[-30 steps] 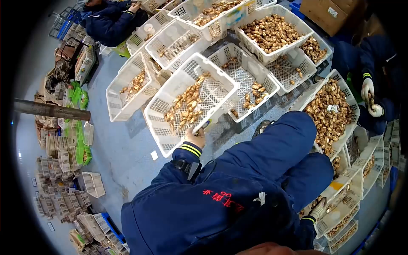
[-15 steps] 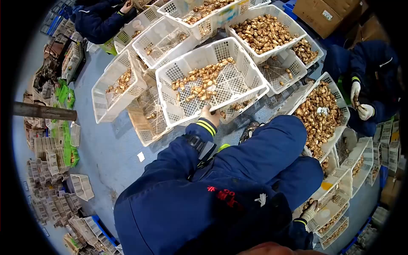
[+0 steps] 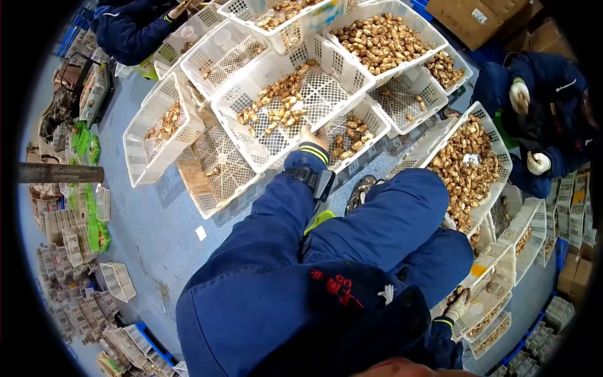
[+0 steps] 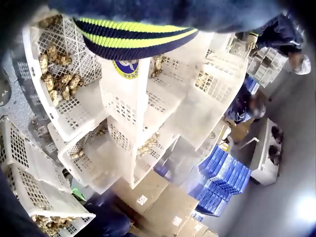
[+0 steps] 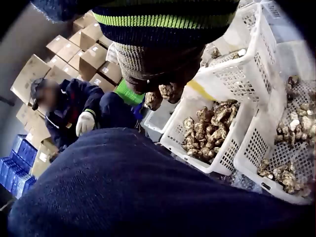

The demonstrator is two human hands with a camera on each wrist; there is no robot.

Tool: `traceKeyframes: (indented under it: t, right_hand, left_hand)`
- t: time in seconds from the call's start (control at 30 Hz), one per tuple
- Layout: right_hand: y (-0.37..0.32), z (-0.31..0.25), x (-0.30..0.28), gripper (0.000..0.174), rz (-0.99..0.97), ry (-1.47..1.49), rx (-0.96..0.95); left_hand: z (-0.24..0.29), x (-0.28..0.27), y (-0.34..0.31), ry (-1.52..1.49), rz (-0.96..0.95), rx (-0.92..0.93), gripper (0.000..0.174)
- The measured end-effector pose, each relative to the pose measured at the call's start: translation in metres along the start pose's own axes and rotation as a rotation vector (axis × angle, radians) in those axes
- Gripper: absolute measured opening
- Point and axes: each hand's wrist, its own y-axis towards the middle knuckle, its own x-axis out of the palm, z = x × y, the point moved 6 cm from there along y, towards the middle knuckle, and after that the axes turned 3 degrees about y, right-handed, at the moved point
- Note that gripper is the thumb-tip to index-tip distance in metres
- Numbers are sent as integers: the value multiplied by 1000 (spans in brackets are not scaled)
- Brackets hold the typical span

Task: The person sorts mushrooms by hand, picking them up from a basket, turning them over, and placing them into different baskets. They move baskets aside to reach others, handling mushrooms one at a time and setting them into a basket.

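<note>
In the head view my bare left hand (image 3: 312, 135) grips the near rim of a white plastic crate (image 3: 251, 151). A spread of brown mottled mushrooms (image 3: 282, 94) lies on its mesh floor. This crate overlaps two lower crates, one at its left (image 3: 217, 164) and one at its right (image 3: 380, 125), both with a few mushrooms. The left wrist view shows the striped cuff, with the hand hidden behind it. My gloved right hand (image 3: 457, 305) is over the crates at lower right. In the right wrist view its curled fingers hold a couple of mushrooms (image 5: 153, 100).
A crate heaped with mushrooms (image 3: 468, 160) stands beside my knees. Another full crate (image 3: 383, 44) sits at the back. A person in white gloves (image 3: 546, 119) sits at right, another person (image 3: 135, 31) at upper left. Cardboard boxes (image 3: 477, 19) are stacked behind.
My left hand has moved the crate back and to the right, levelling it over the two lower crates. The right hand stays at the lower right crates. The seated person's hands have parted.
</note>
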Motion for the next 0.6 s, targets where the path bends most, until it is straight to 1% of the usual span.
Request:
traceKeyframes:
  t: [0.07, 0.13, 0.17, 0.2, 0.23, 0.27, 0.3, 0.33, 0.37, 0.4, 0.43, 0.47, 0.53, 0.57, 0.6]
  right_hand:
    - [-2, -7, 3, 36, -28, -13, -4]
    - [-5, -14, 10, 36, -34, -14, -12]
    - [4, -12, 5, 39, -17, -44, -80]
    - [14, -12, 3, 40, -27, 2, -139]
    - [11, -22, 9, 40, -75, -3, -82]
    - [10, -36, 15, 41, -120, -4, -25]
    - [13, -50, 23, 41, -123, 59, -98]
    - [16, -66, 29, 42, -117, 95, -119]
    - [18, -84, 36, 42, -111, 130, -140]
    - [24, -100, 48, 44, -111, 144, -115]
    - [47, -104, 57, 44, -145, 249, -128]
    - [63, -112, 71, 45, -184, 353, -144]
    - [8, -169, 125, 49, -272, 404, -242]
    - [26, -174, 140, 49, -340, 294, -384]
    - [-21, -203, 166, 50, -384, 283, -443]
  left_hand:
    - [1, -1, 2, 25, -32, 43, 34]
    - [-2, -2, 4, 82, -118, 17, 36]
    - [-2, -6, 7, 111, -162, 4, 37]
    - [-5, -11, 7, 14, -201, -187, 41]
    - [-8, -16, 3, -76, -219, -381, 45]
    - [-8, -17, 4, 68, -280, -309, 47]
    - [-8, -20, -1, 216, -337, -235, 48]
    - [-10, -15, -48, 405, -266, -103, 44]
    - [-23, -10, -75, 409, -227, -226, 40]
    - [-34, -7, -89, 407, -191, -345, 36]
    - [-42, 0, -106, 426, -230, -400, 35]
    - [-54, 14, -130, 458, -318, -472, 33]
    - [-82, 47, -184, 525, -526, -616, 31]
    - [-99, 60, -210, 575, -687, -655, 30]
    - [-116, 69, -235, 659, -913, -632, 30]
